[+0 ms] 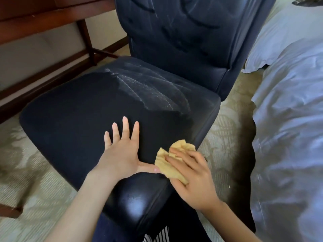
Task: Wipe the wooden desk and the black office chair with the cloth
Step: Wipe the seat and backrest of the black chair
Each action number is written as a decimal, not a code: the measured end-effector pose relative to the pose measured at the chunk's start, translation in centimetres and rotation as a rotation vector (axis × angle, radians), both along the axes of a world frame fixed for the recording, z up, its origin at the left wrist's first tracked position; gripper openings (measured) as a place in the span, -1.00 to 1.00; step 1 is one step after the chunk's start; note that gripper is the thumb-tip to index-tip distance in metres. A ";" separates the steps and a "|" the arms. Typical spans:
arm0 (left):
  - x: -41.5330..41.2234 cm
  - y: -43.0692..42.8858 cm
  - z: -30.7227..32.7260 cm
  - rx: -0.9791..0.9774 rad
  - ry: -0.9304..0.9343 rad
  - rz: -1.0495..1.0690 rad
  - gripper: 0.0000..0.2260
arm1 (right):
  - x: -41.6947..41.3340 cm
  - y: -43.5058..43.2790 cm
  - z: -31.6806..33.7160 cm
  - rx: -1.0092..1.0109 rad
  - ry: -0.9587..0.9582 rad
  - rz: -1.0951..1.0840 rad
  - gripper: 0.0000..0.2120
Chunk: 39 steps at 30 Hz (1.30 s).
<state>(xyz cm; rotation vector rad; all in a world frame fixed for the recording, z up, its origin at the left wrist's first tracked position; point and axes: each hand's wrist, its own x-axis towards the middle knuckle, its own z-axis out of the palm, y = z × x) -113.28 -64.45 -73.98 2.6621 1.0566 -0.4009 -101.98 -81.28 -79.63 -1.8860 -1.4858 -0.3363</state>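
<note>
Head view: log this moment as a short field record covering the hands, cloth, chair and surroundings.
left hand: flat on the chair seat, fingers spread
right hand: holds the bunched yellow cloth at the seat's near edge
backrest: pale streaks, also on the rear of the seat
desk: dark wood, upper left, behind the chair
bedding: white, at right
carpet: patterned, under the chair

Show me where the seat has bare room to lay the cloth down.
The seat is bare left of the left hand, out to its edge. So is the streaked patch between the fingertips and the backrest. The near right corner is crowded: the left thumb lies by the cloth that the right hand holds.
</note>
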 end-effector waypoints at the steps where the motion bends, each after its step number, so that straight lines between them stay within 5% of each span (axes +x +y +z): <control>1: -0.2 0.2 -0.2 -0.035 -0.017 0.003 0.27 | 0.7 -0.1 -0.3 -0.001 -0.020 0.036 -0.69; 11: -1.7 3.0 -1.0 -0.057 0.002 -0.059 0.29 | 13.0 2.7 1.8 0.005 0.038 -0.070 -0.82; 14: -1.7 3.0 -1.3 -0.056 -0.036 -0.056 0.28 | 16.2 3.8 2.8 -0.065 0.149 -0.148 -0.92; 17: -1.5 2.8 -1.5 -0.050 -0.076 -0.047 0.27 | 17.3 5.1 2.9 -0.138 0.325 -0.313 -0.79; 22: -1.5 2.7 -1.3 -0.021 -0.076 -0.034 0.27 | 12.4 6.1 3.1 -0.200 0.309 -0.496 -0.74; 32: -1.6 3.2 -0.8 0.018 0.027 -0.069 0.26 | -0.1 3.1 0.1 -0.027 0.200 -0.210 -0.66; 36: -2.2 3.5 -0.9 0.006 0.024 -0.084 0.31 | -2.5 1.6 -3.3 0.207 0.293 -0.077 -0.65; 39: -2.4 3.7 -1.0 0.004 0.004 -0.084 0.29 | -2.0 2.1 -4.3 0.244 0.482 -0.183 -0.59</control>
